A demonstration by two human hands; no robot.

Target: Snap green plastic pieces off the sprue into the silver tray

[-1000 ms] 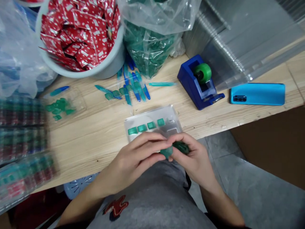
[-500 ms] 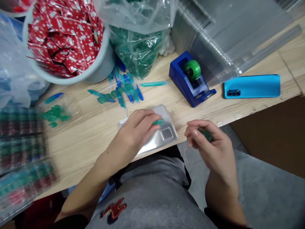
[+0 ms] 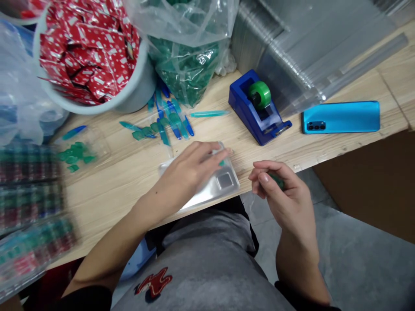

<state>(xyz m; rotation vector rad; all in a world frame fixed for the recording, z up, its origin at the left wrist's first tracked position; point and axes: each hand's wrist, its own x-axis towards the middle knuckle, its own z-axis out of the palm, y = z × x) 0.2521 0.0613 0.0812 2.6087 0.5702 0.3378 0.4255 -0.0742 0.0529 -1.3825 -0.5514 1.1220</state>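
Note:
A clear plastic tray with a small square recess lies at the table's front edge. Over its upper part is my left hand, palm down, fingers reaching right; a bit of green shows by the fingertips, and whether they grip it is hidden. My right hand is curled right of the tray, just past the table edge, closed around green pieces that show between thumb and fingers. Behind the tray lie blue and teal pen-like sticks and several green pieces.
A blue tape dispenser, a blue phone and stacked clear trays stand right. Behind are a bucket of red packets and a bag of green pieces. Filled packs and loose green pieces lie left.
My left hand has moved slightly up and right over the tray, with its fingers stretched further. My right hand stays curled in nearly the same place.

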